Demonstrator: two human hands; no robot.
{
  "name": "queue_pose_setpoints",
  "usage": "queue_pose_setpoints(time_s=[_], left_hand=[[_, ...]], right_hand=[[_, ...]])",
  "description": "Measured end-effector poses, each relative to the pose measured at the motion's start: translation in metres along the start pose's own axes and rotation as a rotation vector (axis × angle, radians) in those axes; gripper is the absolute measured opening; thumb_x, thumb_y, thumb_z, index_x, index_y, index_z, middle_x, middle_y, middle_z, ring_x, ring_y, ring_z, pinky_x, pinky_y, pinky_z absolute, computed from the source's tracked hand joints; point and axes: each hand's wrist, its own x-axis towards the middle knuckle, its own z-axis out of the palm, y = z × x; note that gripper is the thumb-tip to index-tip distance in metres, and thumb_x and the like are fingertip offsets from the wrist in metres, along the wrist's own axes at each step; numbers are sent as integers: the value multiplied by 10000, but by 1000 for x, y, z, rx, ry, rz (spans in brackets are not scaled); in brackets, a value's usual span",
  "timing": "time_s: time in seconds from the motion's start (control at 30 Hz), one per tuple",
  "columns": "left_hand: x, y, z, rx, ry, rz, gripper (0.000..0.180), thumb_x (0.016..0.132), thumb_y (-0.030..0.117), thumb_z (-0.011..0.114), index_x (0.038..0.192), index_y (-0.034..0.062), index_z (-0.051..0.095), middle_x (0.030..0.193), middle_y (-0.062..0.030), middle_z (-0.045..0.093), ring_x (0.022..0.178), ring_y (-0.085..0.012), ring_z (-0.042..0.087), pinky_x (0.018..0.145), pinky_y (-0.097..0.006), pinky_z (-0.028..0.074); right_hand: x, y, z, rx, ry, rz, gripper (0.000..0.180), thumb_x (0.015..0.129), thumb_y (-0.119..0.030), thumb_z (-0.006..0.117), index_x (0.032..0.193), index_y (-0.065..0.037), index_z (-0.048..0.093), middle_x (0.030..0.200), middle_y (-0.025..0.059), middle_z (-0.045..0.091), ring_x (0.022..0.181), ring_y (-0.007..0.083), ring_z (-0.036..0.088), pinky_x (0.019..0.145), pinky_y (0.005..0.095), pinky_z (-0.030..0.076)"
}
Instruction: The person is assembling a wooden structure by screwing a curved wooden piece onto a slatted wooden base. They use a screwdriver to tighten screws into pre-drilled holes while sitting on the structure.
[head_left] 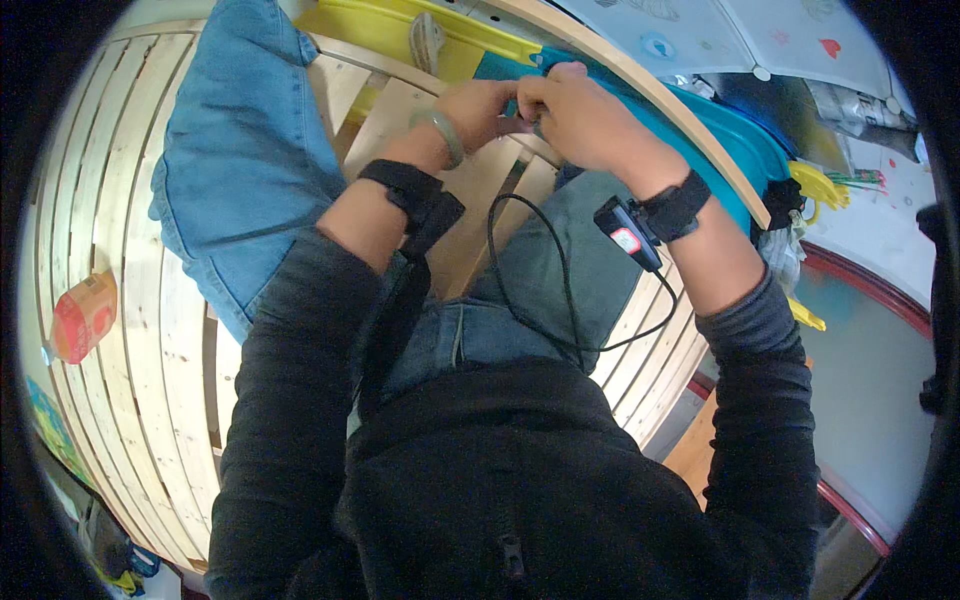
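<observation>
My left hand [470, 112] and my right hand [588, 118] meet near the top of the view, above the wooden slats. Fingers of both are bent and pressed together at the tips. Whatever is between them is hidden or too small to name. Just behind the fingers is a teal plastic basin [735, 150], partly covered by a curved wooden rail [690, 112]. A pale green bangle [446, 138] circles my left wrist. Both wrists wear black straps, and a small black device [628, 234] with a cable sits at the right one.
My jeans-clad legs [245, 150] rest on the slatted wooden bench [135, 200]. At far left lies an orange-red packet [82, 318]. Beyond the bench are a yellow plastic tub [370, 25] and a pale oval object [427, 42]. A black cable [565, 265] loops over my lap.
</observation>
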Motion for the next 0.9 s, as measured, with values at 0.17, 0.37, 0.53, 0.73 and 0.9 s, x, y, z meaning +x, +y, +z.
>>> queue_pose_setpoints(time_s=[0.17, 0.37, 0.53, 0.73, 0.9], left_hand=[[-2, 0, 10, -157, 105, 16, 473, 742, 237, 752, 1162, 138, 559, 1013, -119, 665, 939, -327, 624, 792, -417, 499], [-15, -35, 5, 135, -140, -130, 460, 772, 222, 698, 1208, 180, 555, 1057, -144, 645, 960, -324, 624, 796, -430, 502], [-2, -26, 33, 379, -105, 11, 261, 851, 240, 561, 1098, 160, 586, 984, -141, 660, 897, -338, 643, 801, -454, 492], [14, -14, 53, 763, -187, 34, 168, 881, 227, 463, 923, 113, 579, 931, -137, 669, 874, -333, 647, 758, -457, 494], [11, -21, 38, 703, -41, -175, 268, 925, 227, 390, 929, 76, 612, 847, -135, 658, 793, -284, 639, 740, -434, 489]], right_hand=[[-7, 3, 5, 6, 37, 195, 176, 868, -265, 531, 944, -123, 602, 796, 153, 645, 821, 367, 627, 853, 517, 446], [-43, 28, -18, 101, 164, 290, 149, 856, -193, 549, 942, -99, 627, 910, 167, 636, 866, 357, 610, 797, 439, 486], [-102, 54, 14, 462, 453, 548, 144, 870, -135, 571, 991, -80, 628, 915, 114, 649, 862, 284, 608, 754, 364, 483], [-128, 47, 83, 1267, 728, 675, 119, 895, -126, 587, 1002, -77, 610, 739, -14, 554, 606, 48, 472, 542, 212, 397], [-120, 37, 106, 1377, 852, 643, 159, 920, -206, 576, 990, -65, 597, 738, -11, 562, 591, 52, 483, 520, 207, 392]])
